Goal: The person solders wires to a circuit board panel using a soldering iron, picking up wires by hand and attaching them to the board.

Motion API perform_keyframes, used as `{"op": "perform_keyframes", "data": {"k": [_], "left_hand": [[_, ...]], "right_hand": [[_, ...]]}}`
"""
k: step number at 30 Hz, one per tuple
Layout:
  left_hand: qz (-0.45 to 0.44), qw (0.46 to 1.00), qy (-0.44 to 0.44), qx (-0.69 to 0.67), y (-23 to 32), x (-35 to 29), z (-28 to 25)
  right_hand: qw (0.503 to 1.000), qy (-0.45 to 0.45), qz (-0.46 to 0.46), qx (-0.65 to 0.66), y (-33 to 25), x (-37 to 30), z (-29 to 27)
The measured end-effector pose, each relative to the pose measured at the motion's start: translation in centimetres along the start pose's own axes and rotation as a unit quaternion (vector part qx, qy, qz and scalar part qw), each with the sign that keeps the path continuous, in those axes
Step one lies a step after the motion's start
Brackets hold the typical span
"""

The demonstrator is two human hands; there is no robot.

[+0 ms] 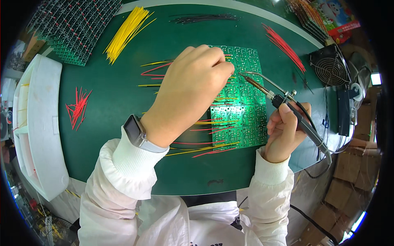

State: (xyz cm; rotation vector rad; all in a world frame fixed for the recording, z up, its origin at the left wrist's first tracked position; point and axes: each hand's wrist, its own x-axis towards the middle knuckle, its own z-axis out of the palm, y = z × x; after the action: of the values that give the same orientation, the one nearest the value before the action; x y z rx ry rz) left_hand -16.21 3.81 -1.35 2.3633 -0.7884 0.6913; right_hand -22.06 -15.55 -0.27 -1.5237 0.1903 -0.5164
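My right hand is closed around the dark handle of a soldering iron, which has a thin metal tube running beside its tip. That tip points left, over the green circuit board panel. Reaching across the panel's left part, my left hand is closed with its fingertips beside the iron's tip. What it pinches is hidden behind the fingers. Red and yellow wires stick out to the left of the panel, some passing under my left hand and forearm.
Around the green table lie yellow wires, black wires, red wires and short red wires. Stacked circuit boards stand far left, a white bin at the left edge. A fan stands at the right.
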Motion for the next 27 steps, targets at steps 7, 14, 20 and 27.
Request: {"op": "perform_keyframes", "data": {"k": [7,14,20,27], "left_hand": [[0.007,0.999,-0.010,0.042,0.38,0.08,-0.01],[0.016,0.999,-0.018,0.048,0.53,0.23,-0.11],[0.019,0.998,-0.018,0.052,0.68,0.28,-0.22],[0.018,0.998,-0.019,0.052,0.72,0.28,-0.24]], "right_hand": [[1.000,-0.006,-0.008,-0.011,0.15,-0.04,0.14],[1.000,-0.008,-0.004,-0.010,0.07,-0.14,0.09],[1.000,-0.011,-0.001,-0.009,0.16,-0.18,0.05],[1.000,-0.014,0.002,-0.014,0.15,-0.19,0.03]]}}
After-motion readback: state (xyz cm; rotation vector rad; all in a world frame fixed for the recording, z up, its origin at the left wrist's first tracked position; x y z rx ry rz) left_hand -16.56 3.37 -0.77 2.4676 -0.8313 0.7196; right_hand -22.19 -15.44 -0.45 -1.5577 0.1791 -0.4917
